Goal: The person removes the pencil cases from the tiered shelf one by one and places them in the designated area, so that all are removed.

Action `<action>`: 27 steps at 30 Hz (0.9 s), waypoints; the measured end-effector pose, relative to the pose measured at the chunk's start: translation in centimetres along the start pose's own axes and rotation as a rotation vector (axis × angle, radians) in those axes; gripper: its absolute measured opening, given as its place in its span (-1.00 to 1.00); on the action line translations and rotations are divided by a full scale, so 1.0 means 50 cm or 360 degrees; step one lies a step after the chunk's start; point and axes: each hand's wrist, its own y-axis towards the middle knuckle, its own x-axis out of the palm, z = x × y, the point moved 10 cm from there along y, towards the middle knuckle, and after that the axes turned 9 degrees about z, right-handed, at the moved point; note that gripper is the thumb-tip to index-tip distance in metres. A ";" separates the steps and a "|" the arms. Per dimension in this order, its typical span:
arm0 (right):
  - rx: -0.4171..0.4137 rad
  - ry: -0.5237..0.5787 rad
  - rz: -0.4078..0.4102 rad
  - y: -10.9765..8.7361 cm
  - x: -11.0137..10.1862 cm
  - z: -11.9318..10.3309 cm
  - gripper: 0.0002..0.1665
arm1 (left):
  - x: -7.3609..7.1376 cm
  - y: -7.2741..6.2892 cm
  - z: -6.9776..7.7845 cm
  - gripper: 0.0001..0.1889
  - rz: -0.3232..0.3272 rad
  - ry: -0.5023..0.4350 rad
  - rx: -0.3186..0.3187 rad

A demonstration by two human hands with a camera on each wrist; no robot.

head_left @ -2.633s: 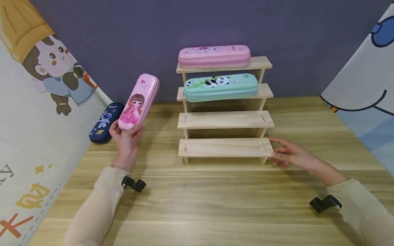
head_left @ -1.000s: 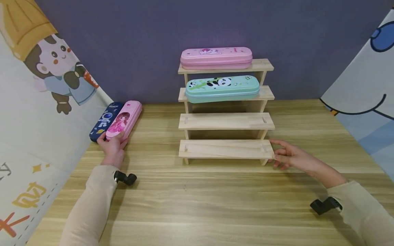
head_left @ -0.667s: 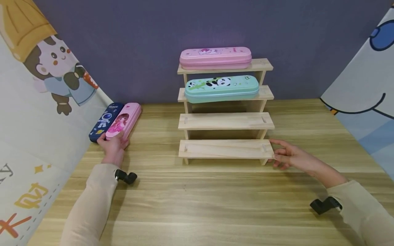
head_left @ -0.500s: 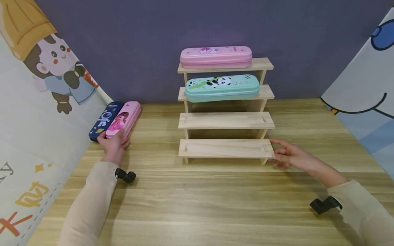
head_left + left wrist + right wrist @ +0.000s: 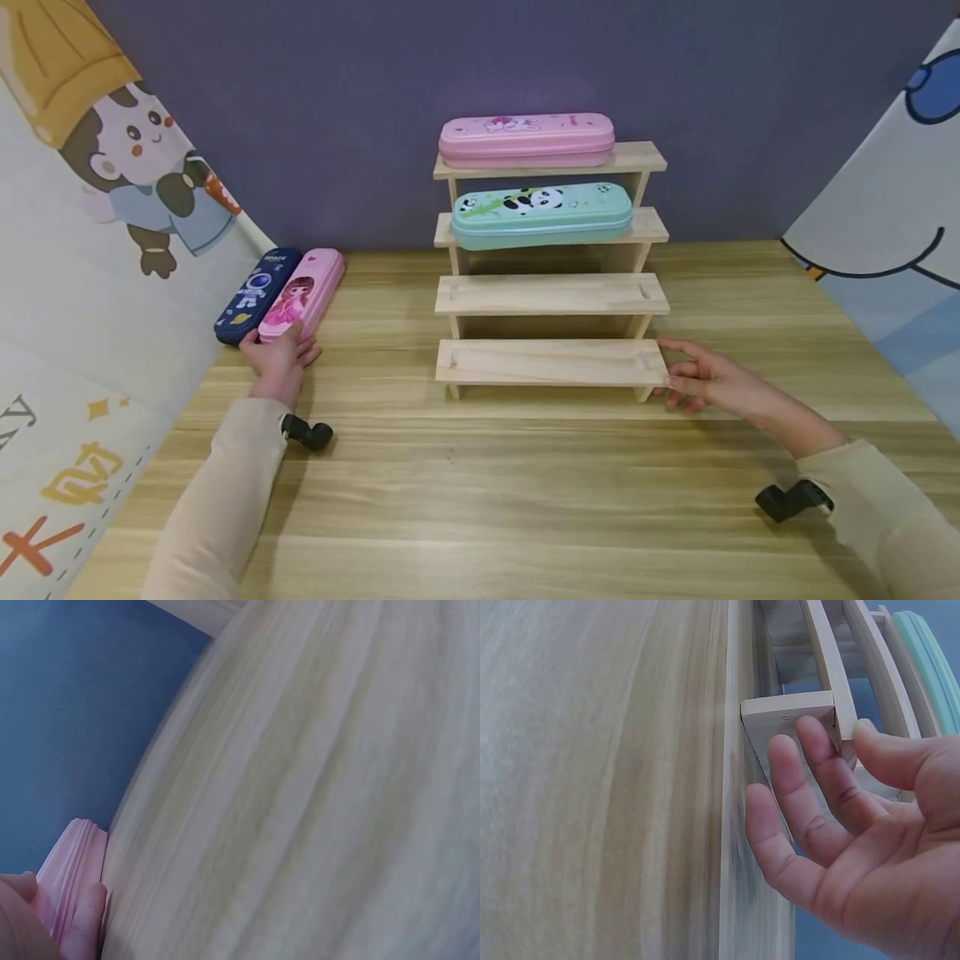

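Note:
In the head view my left hand (image 5: 279, 354) is at the near end of a pink pencil case (image 5: 303, 293) with a girl printed on it. The case lies on the table against a navy pencil case (image 5: 257, 293) with an astronaut; thumb and fingers lie along its sides, as the left wrist view shows of the pink case (image 5: 71, 874). My right hand (image 5: 708, 379) pinches the right end of the lowest board of a stepped wooden rack (image 5: 551, 362). In the right wrist view, thumb and index finger meet that board's corner, other fingers loosely bent below.
A mint panda pencil case (image 5: 540, 217) lies on the rack's second board from the top. Another pink pencil case (image 5: 527, 140) sits on the top board. The two lower boards are bare. A dark wall (image 5: 360, 125) stands behind, with printed cloths (image 5: 90, 333) at the sides.
My left hand has lowered the pink girl pencil case from the air onto the table beside the navy one. Its right-side fingers have since spread slightly. The right hand stays at the rack.

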 end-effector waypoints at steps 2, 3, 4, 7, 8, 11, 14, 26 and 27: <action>-0.0019 0.0016 0.0001 -0.001 0.000 0.000 -0.18 | -0.001 0.000 -0.001 -0.09 0.0022 -0.0025 -0.0002; -0.0019 0.0024 0.0002 -0.001 -0.001 0.001 -0.18 | -0.002 -0.001 -0.002 -0.07 0.0028 -0.0050 -0.0005; -0.0021 0.0030 0.0002 -0.001 -0.001 0.002 -0.18 | -0.003 -0.002 -0.004 -0.05 0.0033 -0.0075 -0.0005; -0.0021 0.0039 -0.0004 -0.001 -0.001 0.004 -0.17 | -0.008 -0.012 -0.007 0.00 0.0031 -0.0142 0.0008; -0.0020 0.0041 -0.0007 -0.001 -0.001 0.005 -0.17 | -0.010 -0.017 -0.007 0.01 0.0021 -0.0154 0.0018; -0.0018 0.0052 -0.0020 -0.001 0.001 0.006 -0.16 | -0.009 -0.038 0.001 0.02 -0.0034 -0.0182 0.0074; -0.0007 0.0070 -0.0033 -0.002 0.003 0.005 -0.15 | 0.001 -0.067 0.018 0.03 -0.0114 -0.0205 0.0131; -0.0026 0.0083 -0.0024 -0.003 0.003 0.005 -0.17 | 0.147 -0.229 0.048 -0.10 -0.0695 -0.0126 0.0298; -0.0032 0.0088 -0.0025 -0.002 0.003 0.004 -0.18 | 0.158 -0.242 0.047 -0.10 -0.0741 -0.0089 0.0317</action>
